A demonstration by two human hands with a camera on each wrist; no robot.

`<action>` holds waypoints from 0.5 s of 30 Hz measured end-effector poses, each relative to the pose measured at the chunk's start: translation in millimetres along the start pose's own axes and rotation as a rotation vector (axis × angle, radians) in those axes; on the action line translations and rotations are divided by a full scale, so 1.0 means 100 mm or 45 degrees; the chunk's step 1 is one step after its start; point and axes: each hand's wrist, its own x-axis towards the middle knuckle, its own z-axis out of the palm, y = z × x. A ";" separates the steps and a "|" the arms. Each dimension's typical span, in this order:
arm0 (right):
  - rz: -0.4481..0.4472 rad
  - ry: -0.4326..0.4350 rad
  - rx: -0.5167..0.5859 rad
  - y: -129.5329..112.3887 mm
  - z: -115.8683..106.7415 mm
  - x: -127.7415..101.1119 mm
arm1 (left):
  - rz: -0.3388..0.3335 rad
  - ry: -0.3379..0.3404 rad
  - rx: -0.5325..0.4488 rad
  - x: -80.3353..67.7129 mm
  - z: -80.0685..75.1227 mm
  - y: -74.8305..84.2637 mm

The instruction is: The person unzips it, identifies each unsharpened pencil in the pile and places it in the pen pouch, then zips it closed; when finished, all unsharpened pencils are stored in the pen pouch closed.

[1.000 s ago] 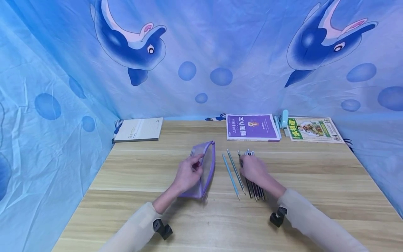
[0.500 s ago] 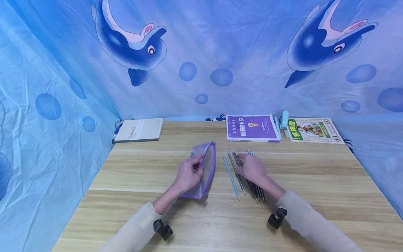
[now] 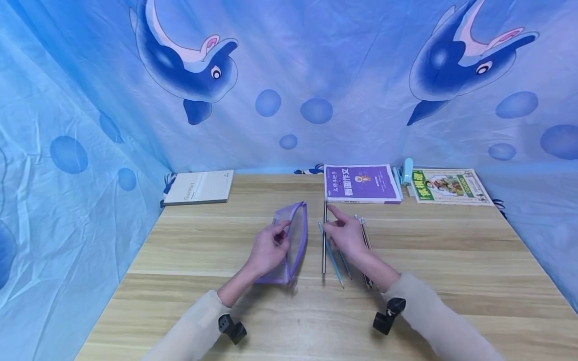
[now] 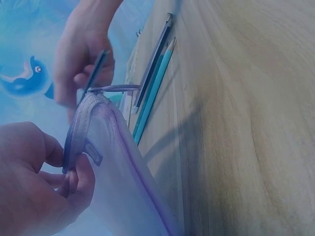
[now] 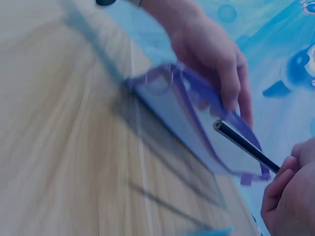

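My left hand [image 3: 269, 249] pinches the upper edge of a mesh zip pouch [image 4: 118, 162] with purple trim, whose mouth gapes toward the right. A dark pencil [image 5: 248, 147] is pinched in my right hand [image 3: 346, 234], raised just right of that mouth; in the right wrist view its end points at the opening. Under and beside my right hand, light blue pencils [image 3: 335, 263] lie on the table. Several dark pencils [image 3: 367, 235] lie in a bunch to the right, partly covered by the hand and forearm.
Along the table's back edge lie a white notebook [image 3: 198, 187], a purple book [image 3: 363, 183] and a green-and-white booklet [image 3: 451, 186]. A light blue stapler-like object [image 3: 408, 171] stands between the last two. A blue dolphin-print curtain [image 3: 289, 75] hangs behind the wooden table [image 3: 298, 321].
My right hand has picked a dark pencil out of the bunch and carried it left, over the light blue pencils, toward the pouch. The left hand keeps its place on the pouch.
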 end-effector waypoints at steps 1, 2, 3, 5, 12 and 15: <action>-0.002 0.007 0.076 -0.01 0.04 0.00 | 0.001 0.001 0.000 0.00 0.00 0.00; -0.006 0.015 0.134 -0.03 0.09 0.00 | 0.001 0.002 -0.002 0.00 0.00 0.00; -0.015 0.028 0.172 -0.04 0.13 -0.01 | 0.002 0.001 -0.002 0.00 0.00 0.00; -0.035 0.047 0.225 -0.05 0.21 -0.01 | 0.007 0.006 -0.002 0.00 0.00 0.00; -0.079 0.070 0.308 -0.04 0.45 -0.04 | 0.022 0.036 0.019 0.00 -0.01 0.00; -0.073 0.061 0.291 -0.02 0.52 -0.07 | 0.023 0.044 0.034 0.00 -0.02 0.01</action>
